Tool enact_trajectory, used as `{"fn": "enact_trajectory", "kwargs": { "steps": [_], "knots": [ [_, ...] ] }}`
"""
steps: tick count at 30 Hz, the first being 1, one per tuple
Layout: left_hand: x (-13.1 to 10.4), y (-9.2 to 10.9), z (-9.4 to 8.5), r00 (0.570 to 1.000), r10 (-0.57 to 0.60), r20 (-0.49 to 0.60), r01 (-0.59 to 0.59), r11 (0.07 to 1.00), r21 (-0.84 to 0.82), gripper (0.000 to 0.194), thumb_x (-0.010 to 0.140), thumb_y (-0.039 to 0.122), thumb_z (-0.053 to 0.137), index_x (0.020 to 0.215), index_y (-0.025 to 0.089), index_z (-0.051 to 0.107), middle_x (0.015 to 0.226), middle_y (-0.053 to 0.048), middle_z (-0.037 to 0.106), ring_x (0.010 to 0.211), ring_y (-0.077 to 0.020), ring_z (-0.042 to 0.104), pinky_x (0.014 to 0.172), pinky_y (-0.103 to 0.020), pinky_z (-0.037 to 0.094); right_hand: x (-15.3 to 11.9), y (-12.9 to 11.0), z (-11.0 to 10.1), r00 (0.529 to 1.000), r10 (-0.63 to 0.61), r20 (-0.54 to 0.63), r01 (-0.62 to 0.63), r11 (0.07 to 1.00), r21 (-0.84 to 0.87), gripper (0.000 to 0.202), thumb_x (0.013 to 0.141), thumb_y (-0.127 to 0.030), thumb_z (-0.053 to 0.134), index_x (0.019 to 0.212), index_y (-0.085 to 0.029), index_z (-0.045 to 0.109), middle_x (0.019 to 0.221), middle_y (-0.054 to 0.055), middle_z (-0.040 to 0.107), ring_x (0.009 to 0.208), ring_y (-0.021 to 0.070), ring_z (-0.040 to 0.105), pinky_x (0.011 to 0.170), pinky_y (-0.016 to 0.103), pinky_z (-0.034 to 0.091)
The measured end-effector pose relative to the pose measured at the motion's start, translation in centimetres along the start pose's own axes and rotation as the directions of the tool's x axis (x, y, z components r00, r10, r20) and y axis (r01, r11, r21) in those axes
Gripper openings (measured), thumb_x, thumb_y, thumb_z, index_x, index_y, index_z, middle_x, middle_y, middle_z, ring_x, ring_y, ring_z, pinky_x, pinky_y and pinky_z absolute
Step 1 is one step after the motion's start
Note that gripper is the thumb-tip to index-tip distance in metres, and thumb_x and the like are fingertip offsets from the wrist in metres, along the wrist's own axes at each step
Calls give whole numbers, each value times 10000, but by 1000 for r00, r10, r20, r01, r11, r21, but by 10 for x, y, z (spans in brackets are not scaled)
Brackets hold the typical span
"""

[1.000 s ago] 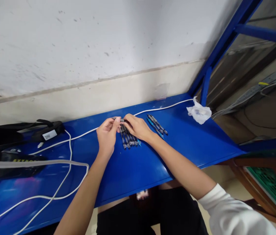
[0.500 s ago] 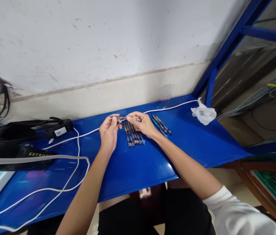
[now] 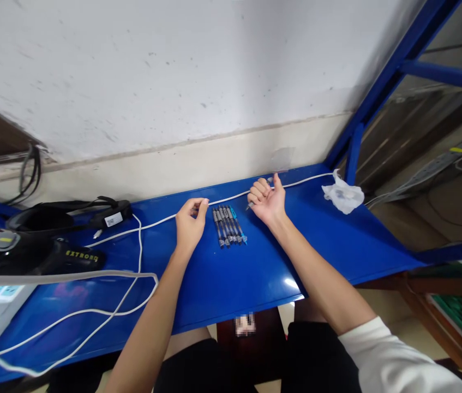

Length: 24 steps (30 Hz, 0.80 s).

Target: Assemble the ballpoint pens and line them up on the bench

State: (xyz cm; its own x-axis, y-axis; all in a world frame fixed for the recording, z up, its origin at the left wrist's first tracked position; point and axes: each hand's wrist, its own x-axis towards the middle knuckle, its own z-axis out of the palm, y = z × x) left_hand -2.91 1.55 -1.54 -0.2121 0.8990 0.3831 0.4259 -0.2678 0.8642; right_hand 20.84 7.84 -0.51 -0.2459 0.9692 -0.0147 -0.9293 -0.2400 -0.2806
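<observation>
Two bare hands work over a blue table [image 3: 251,273] at the centre of the frame. Between them, just below the middle, grey pens [image 3: 223,226] lie side by side in a neat row, a blue pen [image 3: 238,225] at its right end. Right of centre, the right hand [image 3: 271,204] is palm up, fingers curled around a held pen [image 3: 250,206] whose end pokes out on the left. Left of the row, the left hand [image 3: 190,225] pinches thumb to fingers; something dark may sit there, but it is too small to tell. A white cable [image 3: 155,223] runs behind; a crumpled tissue [image 3: 342,193] lies at right. The step in hand appears to be handling pens one by one. Setting the held pen beside the row would call for turning the right palm down and lining the pen up.
</observation>
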Motion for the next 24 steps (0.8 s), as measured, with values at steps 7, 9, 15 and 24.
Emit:
{"fn": "enact_trajectory", "kwargs": {
  "steps": [7,9,15,24],
  "knots": [
    [-4,-9,3,987,37,157,-78,961,266,204,966,400,714,1079,235,749,926,-46,762,848,-213,698,775,-334,508,-4,-12,-8,993,-83,-89,93,988,121,479,1070,-462,313,690,-263,101,500,-83,135,432,116,86,378,276,207],
    [-4,-11,3,983,38,180,-91,950,297,172,949,375,725,1057,242,745,940,-47,758,855,-216,689,791,-343,511,-4,-11,-8,990,-100,-99,108,991,84,484,1066,-467,335,682,-264,121,507,-83,153,437,116,96,383,272,221],
    [-4,-11,2,975,2,221,-82,931,355,136,936,359,719,1024,256,717,928,-32,748,848,-217,660,812,-352,507,-4,-9,-7,987,-92,-129,98,994,42,491,1070,-485,319,666,-266,147,522,-84,158,452,119,89,385,271,228],
    [-6,-2,-1,970,-59,234,-72,856,512,281,910,277,666,1189,291,646,945,-9,751,930,-238,688,790,-348,487,-5,-3,7,999,-23,-27,22,999,-32,589,1061,-440,512,619,-256,168,495,-73,244,437,113,263,456,251,377]
  ]
}}
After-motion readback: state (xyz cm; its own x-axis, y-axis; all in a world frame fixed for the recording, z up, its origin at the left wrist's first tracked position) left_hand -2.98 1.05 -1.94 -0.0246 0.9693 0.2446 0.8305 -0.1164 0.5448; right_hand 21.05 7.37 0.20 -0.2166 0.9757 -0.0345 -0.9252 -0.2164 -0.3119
